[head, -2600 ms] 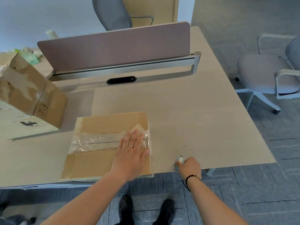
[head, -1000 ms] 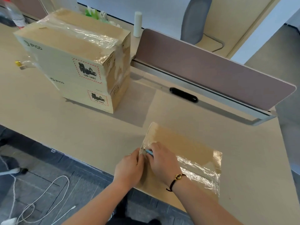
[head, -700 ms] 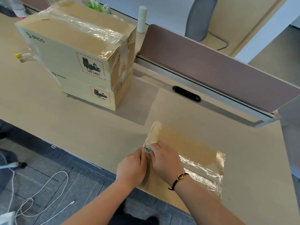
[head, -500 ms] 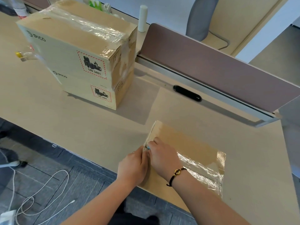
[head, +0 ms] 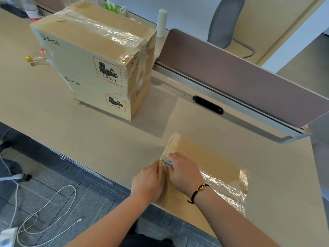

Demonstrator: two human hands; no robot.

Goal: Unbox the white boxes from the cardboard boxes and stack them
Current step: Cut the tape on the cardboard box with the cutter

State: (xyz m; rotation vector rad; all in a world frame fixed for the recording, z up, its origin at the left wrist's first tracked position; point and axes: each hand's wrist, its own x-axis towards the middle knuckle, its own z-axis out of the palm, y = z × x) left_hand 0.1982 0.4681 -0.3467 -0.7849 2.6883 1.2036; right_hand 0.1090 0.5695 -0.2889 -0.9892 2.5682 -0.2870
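The flat cardboard box lay at the near edge of the counter, a strip of clear tape running across its top. Both hands met at the box's left end. The right hand had its fingers curled round a small blue-handled cutter, whose tip sat at the taped corner just ahead of the knuckles. The left hand pressed close against it, fingers bent onto the same corner; whether they pinched the tape or only steadied the cardboard could not be told. A dark cord bracelet with a gold bead circled the right wrist.

Well beyond the fingers and off to their left stood two stacked cardboard cartons, bound together with clear wrap and printed with a brand name and red-bordered battery labels. Behind the fingers, across the counter, ran a brown divider panel on a grey rail, with a black oval grommet below it. A grey chair stood past the panel. Below and left of the hands, a white cable looped over the dark carpet.
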